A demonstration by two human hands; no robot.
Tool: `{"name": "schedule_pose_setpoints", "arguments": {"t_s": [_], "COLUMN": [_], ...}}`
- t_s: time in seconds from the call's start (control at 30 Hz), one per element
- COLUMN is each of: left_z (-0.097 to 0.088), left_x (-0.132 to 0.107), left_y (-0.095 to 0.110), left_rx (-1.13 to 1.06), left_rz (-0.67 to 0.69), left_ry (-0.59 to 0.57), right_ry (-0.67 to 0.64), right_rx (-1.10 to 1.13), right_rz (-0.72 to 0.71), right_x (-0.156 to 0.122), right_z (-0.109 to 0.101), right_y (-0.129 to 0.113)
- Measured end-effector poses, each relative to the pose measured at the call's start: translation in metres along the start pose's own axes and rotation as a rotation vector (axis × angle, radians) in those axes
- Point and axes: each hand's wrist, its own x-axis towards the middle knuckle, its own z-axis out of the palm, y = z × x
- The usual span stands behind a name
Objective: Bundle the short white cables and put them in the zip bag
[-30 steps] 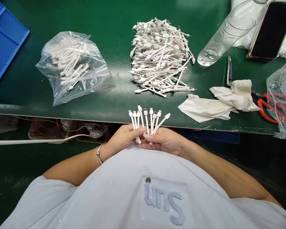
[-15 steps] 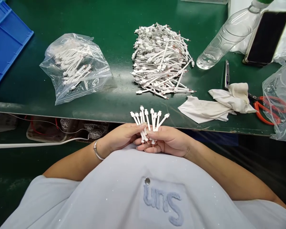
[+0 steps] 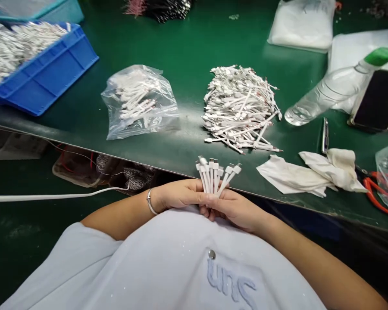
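Note:
Several short white cables (image 3: 214, 175) with plug ends are fanned upward between my two hands, just in front of the table edge. My left hand (image 3: 183, 193), with a bracelet at the wrist, is closed on the bunch from the left. From the right, my right hand (image 3: 238, 209) grips the same cables, its thumb meeting the left thumb over them. The fingers hide the cables' lower ends. Beyond my hands, a large pile of similar white cables (image 3: 241, 107) lies on the green table (image 3: 187, 148). To its left sits a clear plastic bag (image 3: 139, 103) with more cables inside.
A blue crate (image 3: 51, 82) full of white cables stands at the left. On the right are a plastic bottle (image 3: 330, 92), a phone (image 3: 377, 101), a nail clipper (image 3: 325, 134), a white cloth (image 3: 313, 172) and red-handled cutters (image 3: 377, 193). Black wires (image 3: 171, 9) lie at the back.
The view has tilted up and shifted left, showing more of the crate and the table's back. My hands have drawn together, and the cables' splayed lower ends are now covered by my fingers.

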Motion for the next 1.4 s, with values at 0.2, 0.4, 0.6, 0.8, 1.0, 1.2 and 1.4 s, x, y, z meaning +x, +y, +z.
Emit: {"name": "schedule_pose_setpoints", "arguments": {"t_s": [0.2, 0.4, 0.6, 0.8, 1.0, 1.2, 1.4], "left_z": [-0.004, -0.006, -0.001, -0.001, -0.003, -0.005, -0.008], "left_x": [-0.009, -0.006, -0.009, -0.006, -0.004, -0.004, -0.007], "left_y": [0.001, -0.008, -0.003, 0.000, -0.002, -0.006, 0.002], "left_rx": [-0.097, -0.218, -0.232, -0.275, -0.259, -0.153, -0.034], "left_rz": [0.058, 0.054, 0.216, 0.231, 0.237, 0.255, 0.312], "left_ry": [0.038, 0.068, 0.235, 0.325, 0.283, 0.311, 0.247], "right_ry": [-0.028, -0.042, 0.065, 0.044, 0.014, 0.008, 0.043], "right_rx": [-0.140, -0.166, -0.282, -0.199, -0.183, -0.191, -0.278], "right_rz": [-0.024, -0.081, -0.083, -0.051, -0.053, -0.063, -0.030], "right_x": [0.004, 0.010, 0.007, 0.010, 0.008, 0.010, 0.003], "right_z": [0.007, 0.007, 0.010, 0.005, 0.004, 0.003, 0.007], "right_y": [-0.011, -0.007, -0.005, 0.001, 0.001, 0.001, -0.015]}}
